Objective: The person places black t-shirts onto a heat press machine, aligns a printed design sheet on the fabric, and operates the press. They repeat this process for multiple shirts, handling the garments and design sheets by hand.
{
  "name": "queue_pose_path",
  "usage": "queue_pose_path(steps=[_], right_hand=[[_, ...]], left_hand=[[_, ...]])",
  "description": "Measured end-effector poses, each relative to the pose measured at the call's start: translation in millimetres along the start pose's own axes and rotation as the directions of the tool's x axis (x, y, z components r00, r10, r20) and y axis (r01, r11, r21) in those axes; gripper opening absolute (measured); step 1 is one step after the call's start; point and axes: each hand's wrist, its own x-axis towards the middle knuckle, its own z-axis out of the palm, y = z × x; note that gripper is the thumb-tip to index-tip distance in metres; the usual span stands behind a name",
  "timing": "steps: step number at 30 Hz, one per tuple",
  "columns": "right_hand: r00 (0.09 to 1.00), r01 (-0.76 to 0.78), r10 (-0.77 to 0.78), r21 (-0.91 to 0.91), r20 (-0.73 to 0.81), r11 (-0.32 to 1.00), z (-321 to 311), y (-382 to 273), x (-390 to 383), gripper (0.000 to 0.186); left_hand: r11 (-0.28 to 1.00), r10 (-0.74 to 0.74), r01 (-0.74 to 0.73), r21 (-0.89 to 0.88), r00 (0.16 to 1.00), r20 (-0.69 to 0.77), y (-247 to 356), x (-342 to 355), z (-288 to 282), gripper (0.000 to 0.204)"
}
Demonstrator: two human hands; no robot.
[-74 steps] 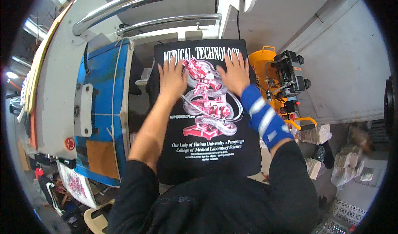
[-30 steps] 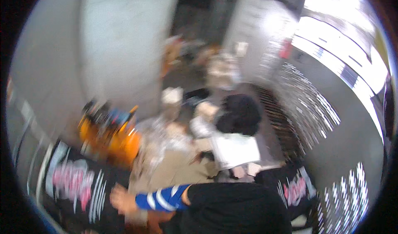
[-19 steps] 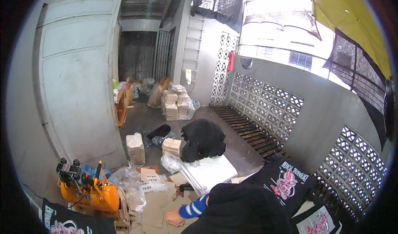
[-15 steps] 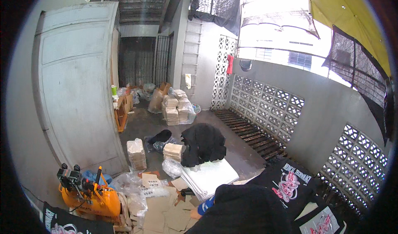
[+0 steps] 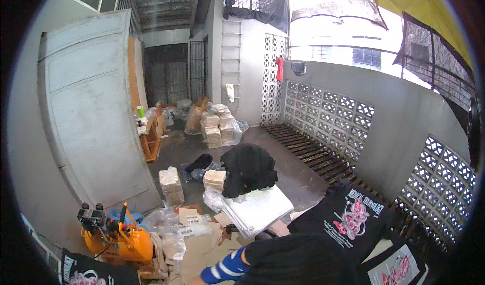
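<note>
Neither of my hands shows in the head view. At the lower edge, a bare limb wears a blue band with white stripes (image 5: 226,268); whose it is, I cannot tell. Black cloth (image 5: 303,259) covers its upper end and fills the bottom middle. To the right lies a black shirt (image 5: 328,211) with a pink and white print. A second printed black shirt (image 5: 366,274) lies at the lower right, and another black printed cloth (image 5: 118,276) is at the lower left. Beyond the limb, a heap of black cloth (image 5: 248,169) rests on a stack of white sheets (image 5: 265,209).
An orange air compressor (image 5: 118,242) stands at the left by a pale door panel (image 5: 96,123). Flattened cardboard (image 5: 202,247) and clear plastic cover the near floor. Bundled stacks (image 5: 172,188) stand beyond, with wrapped bundles (image 5: 213,133) farther back. A pierced block wall (image 5: 328,115) runs along the right.
The view has shifted slightly. The striped band has moved left and down and shows more fully. The black cloth in front sits lower, baring more of the printed shirt at the right.
</note>
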Motion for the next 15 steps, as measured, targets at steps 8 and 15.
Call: queue_pose_path(steps=[8, 15], right_hand=[[0.703, 0.664, -0.639, -0.035, -0.314, 0.747, -48, -304, 128, 0.059], [0.441, 0.555, -0.198, 0.093, -0.876, 0.827, -71, -493, 270, 0.08]], left_hand=[[0.997, -0.009, 0.019, -0.073, 0.992, 0.13, -97, -124, -126, 0.03], [0.956, -0.172, 0.263, -0.131, 0.863, 0.475, -135, -263, -199, 0.019]])
